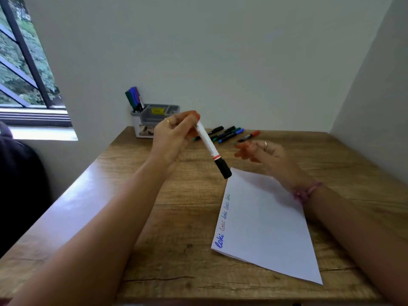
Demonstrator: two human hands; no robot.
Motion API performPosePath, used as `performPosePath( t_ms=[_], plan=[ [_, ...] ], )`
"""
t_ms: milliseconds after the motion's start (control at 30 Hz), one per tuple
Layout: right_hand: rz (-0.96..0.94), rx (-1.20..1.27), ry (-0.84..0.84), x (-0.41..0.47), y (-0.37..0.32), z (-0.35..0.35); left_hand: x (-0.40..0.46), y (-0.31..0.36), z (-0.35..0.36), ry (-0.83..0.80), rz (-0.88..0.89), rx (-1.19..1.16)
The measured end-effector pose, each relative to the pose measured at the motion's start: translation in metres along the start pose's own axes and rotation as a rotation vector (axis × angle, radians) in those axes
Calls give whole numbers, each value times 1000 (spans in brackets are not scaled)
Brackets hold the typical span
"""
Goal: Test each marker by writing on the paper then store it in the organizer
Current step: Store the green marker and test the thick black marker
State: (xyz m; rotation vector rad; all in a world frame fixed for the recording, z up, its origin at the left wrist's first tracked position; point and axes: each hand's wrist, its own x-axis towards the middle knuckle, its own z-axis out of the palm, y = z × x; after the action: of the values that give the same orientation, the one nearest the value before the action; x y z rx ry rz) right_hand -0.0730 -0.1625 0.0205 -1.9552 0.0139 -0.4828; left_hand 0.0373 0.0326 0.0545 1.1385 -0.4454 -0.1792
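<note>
My left hand (174,135) holds a white marker (208,145) with a black cap by its upper end; the capped end slants down toward the paper's far corner. My right hand (262,153) hovers just to the right of the marker, fingers apart and blurred, holding nothing. The white paper (267,226) lies on the wooden desk and has short words written along its left edge in blue, red and darker ink. A grey organizer (154,120) stands at the back against the wall, with several markers (134,99) upright in its left compartment.
Several loose markers (229,134) with black, green, blue and red caps lie on the desk (176,217) behind my hands. The walls close in at the back and right. A window is at the left, and a dark object sits beyond the desk's left edge.
</note>
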Motion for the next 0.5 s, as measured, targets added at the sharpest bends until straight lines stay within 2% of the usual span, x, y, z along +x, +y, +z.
performPosePath(
  t_ms=[67, 167, 233, 300, 367, 433, 500],
  plan=[
    [-10, 0, -18, -1, -10, 6, -4, -2, 8, -89, -70, -35],
    [5, -17, -176, -7, -20, 15, -13, -7, 21, -216, -135, -86],
    [24, -20, -269, -12, -23, 17, -19, -11, 28, -248, -168, -106],
    [24, 4, -280, -14, -23, 17, -24, -16, 34, -272, -203, -92],
    [25, 87, -200, -12, -24, 15, -27, -19, 37, -357, -242, 70],
    [29, 183, -95, -9, -26, 7, -31, -21, 38, -514, -279, 360],
    [21, 184, -57, -7, -25, -1, -37, -22, 40, -666, -331, 499]
  ],
)
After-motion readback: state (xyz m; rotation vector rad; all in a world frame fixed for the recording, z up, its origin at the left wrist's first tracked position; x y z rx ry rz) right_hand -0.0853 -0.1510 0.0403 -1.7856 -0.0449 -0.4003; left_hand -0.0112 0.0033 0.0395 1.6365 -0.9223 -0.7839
